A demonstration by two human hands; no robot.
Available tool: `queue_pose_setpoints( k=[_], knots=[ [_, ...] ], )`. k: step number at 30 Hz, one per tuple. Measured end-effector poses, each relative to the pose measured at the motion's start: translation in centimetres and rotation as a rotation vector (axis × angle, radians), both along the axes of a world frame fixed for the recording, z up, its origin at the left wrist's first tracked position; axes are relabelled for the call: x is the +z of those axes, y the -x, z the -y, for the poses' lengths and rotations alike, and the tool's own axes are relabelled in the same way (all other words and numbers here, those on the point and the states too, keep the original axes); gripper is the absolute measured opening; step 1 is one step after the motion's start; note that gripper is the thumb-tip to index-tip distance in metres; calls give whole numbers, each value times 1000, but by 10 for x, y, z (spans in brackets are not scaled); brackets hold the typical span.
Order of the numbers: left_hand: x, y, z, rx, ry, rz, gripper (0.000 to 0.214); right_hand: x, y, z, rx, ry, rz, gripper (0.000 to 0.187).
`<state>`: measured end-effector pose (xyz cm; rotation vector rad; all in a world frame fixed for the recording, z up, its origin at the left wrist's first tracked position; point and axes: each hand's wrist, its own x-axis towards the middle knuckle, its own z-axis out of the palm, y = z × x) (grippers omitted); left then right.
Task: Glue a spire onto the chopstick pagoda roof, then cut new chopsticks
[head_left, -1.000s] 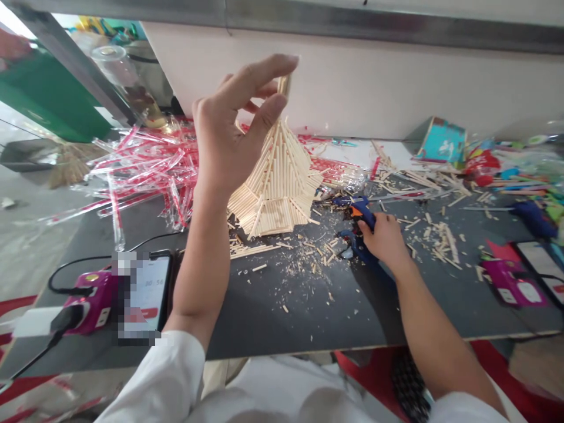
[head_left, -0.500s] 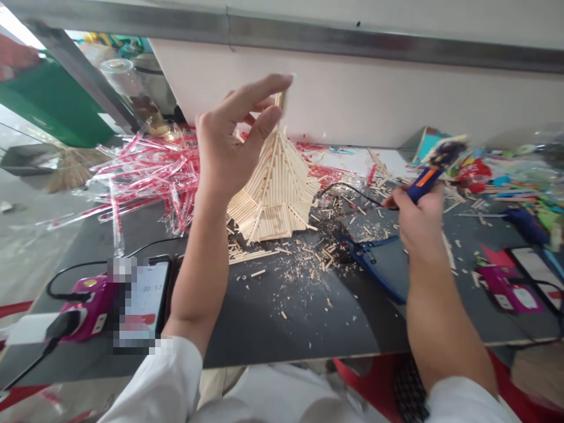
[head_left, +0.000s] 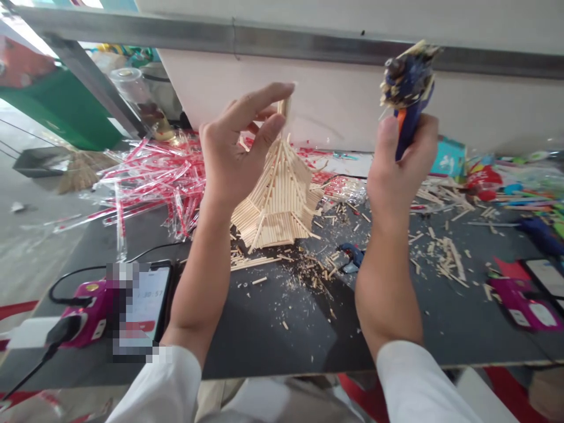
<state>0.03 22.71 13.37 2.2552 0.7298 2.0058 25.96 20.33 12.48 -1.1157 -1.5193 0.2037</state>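
A cone-shaped model made of thin wooden sticks (head_left: 277, 200) stands on the dark table (head_left: 286, 335). My left hand (head_left: 240, 150) is raised over its tip and pinches a short wooden stick piece (head_left: 284, 107) between thumb and forefinger. My right hand (head_left: 403, 167) is lifted to the right of the model and is closed round the grip of a blue and orange glue gun (head_left: 409, 97), whose head is caked with stick scraps and points up.
Red-and-clear plastic wrappers (head_left: 145, 176) pile up at the left. Stick offcuts (head_left: 436, 252) litter the table. A phone (head_left: 147, 296) and a purple device (head_left: 90, 311) lie front left; another purple device (head_left: 522, 302) front right. Coloured clutter (head_left: 515, 182) fills the far right.
My right hand picked the glue gun up off the table and raised it to the height of the model's tip. My left hand kept its pinch on the stick piece.
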Motion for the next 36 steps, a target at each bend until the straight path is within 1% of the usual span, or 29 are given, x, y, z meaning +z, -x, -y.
queue_pose_setpoints(
  k=[2, 3, 6, 9, 11, 15, 17, 21, 26, 30, 34, 36],
  knots=[
    [-1, -1, 1, -8, 5, 3, 32, 5, 12, 6, -120, -115, -11, 40],
    [-1, -2, 1, -7, 10, 2, 33, 7, 17, 9, -148, -144, 5, 39],
    [-1, -2, 1, -4, 8, 1, 33, 11, 24, 19, -150, -117, 101, 33],
    [-1, -1, 1, -40, -37, -10, 30, 11, 26, 21, -209, -97, 188, 25],
    [-1, -1, 1, -26, -19, -22, 30, 10, 25, 19, -228, -105, 253, 27],
    [-2, 0, 2, 36, 43, -40, 33, 6, 25, 14, -217, -91, 352, 34],
    [-2, 0, 2, 41, 43, -50, 34, 4, 26, 13, -207, -72, 353, 34],
    [-1, 0, 3, 97, 71, -64, 35, 4, 28, 14, -166, -53, 325, 35],
    [1, -2, 5, 32, -47, -41, 28, 2, 27, 12, -176, -62, 339, 35],
    [1, -3, 6, 90, -35, -66, 29, 2, 27, 12, -186, -61, 340, 33],
    [2, -2, 7, 46, -49, -57, 28, 2, 28, 12, -188, -55, 329, 32],
    [3, -2, 9, 45, -27, -51, 28, 1, 28, 12, -189, -45, 321, 31]
  ],
)
